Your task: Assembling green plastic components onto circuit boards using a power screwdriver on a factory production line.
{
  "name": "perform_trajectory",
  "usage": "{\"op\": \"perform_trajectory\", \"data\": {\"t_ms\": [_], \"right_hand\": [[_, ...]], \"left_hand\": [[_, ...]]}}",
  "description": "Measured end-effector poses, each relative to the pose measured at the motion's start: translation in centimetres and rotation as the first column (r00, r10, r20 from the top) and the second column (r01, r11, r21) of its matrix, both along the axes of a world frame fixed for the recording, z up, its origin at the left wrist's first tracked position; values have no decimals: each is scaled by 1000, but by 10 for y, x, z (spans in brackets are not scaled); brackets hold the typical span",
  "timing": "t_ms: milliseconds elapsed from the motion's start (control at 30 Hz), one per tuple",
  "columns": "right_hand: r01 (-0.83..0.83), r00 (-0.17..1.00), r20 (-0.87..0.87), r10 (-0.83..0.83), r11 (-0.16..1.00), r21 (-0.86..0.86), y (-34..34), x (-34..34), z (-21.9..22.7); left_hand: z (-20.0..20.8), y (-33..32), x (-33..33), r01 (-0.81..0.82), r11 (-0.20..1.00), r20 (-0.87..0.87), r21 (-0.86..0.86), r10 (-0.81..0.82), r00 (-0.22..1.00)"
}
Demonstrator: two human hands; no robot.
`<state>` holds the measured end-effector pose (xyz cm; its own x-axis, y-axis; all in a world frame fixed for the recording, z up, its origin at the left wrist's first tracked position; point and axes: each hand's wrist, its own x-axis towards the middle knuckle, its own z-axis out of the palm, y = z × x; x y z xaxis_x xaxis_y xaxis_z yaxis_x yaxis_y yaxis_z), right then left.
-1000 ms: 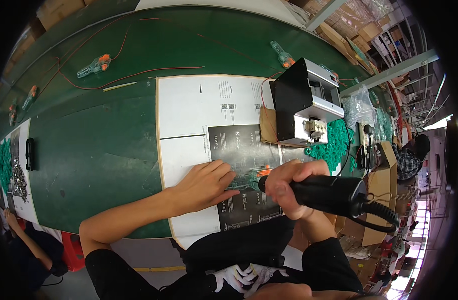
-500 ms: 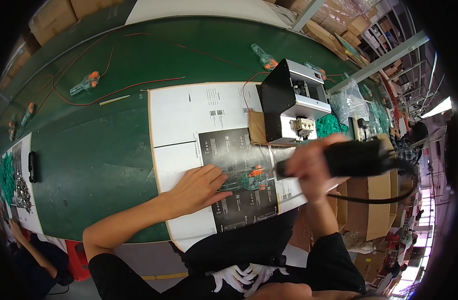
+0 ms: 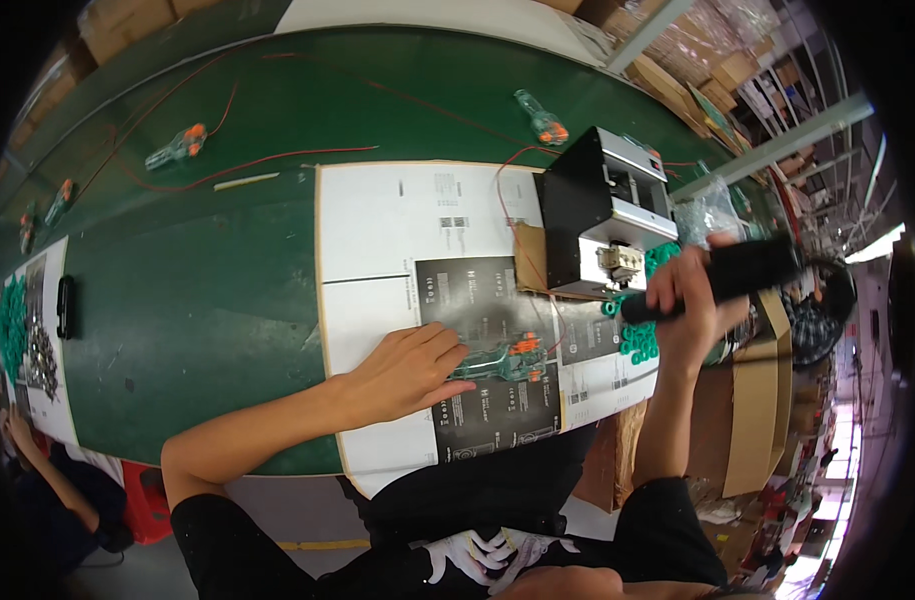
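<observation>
My left hand [image 3: 407, 372] is closed around the narrow end of a clear greenish plastic housing [image 3: 492, 362]. Orange parts [image 3: 526, 345] sit at the housing's right end, with a thin red wire running off it. The housing lies on a black-and-white printed sheet [image 3: 377, 300]. Off to the right and raised above the bench, my right hand [image 3: 692, 300] grips a black corded electric screwdriver [image 3: 752, 268], its front end pointing left. Motion blurs it slightly, and its tip cannot be made out.
Behind the sheet's right side stands a black and silver machine [image 3: 602, 215], with green rings [image 3: 637, 345] beside it. More clear housings [image 3: 182, 147] with red wires lie along the far bench. A black marker [image 3: 66, 308] rests at left, near a person's hand [image 3: 19, 432]. Open cardboard boxes [image 3: 752, 400] stand right.
My right hand has lifted the electric screwdriver away from the housing, up and to the right, uncovering the green rings. My left hand keeps its hold on the housing. The whole view has shifted slightly.
</observation>
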<state>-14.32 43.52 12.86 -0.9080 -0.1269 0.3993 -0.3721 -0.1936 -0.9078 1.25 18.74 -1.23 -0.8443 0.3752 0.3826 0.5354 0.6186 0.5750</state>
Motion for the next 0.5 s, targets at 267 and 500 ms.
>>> {"op": "perform_trajectory", "data": {"t_ms": [267,500], "right_hand": [[-438,894,-92,439,899,26,-56,87,-26],[-489,868,72,492,870,-61,-71,93,-35]], "left_hand": [[-4,-3,3,-3,1000,52,1,2,999],[-2,-3,4,15,1000,41,-5,-15,999]]}}
